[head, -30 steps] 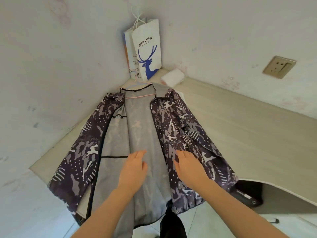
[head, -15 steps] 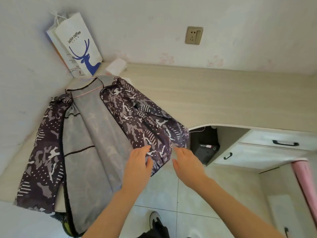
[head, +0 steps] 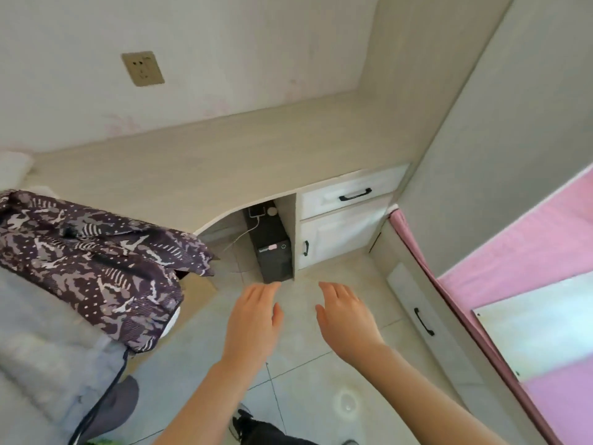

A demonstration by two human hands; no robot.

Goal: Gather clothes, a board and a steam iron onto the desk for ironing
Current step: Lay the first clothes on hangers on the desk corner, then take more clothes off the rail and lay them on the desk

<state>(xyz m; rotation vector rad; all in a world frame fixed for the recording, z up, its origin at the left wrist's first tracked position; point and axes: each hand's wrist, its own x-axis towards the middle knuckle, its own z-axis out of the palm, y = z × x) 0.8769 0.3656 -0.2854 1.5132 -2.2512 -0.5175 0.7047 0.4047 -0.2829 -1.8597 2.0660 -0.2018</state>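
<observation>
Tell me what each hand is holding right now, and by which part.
Nothing is held. The left hand and the right hand are both open over the floor tiles, clear of the patterned jacket on the desk.

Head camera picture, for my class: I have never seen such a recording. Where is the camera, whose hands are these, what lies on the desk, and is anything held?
No machine here: a person wears one wide-angle camera on the head, looking forward and down, so both arms enter from the bottom edge. The left hand and the right hand are open, fingers relaxed, above the tiled floor, holding nothing. On the left part of the desk lies a dark patterned jacket, partly hanging over the front edge. A wall socket sits above the desk; a black computer case stands under it, beside white drawers. No board or iron shows.
</observation>
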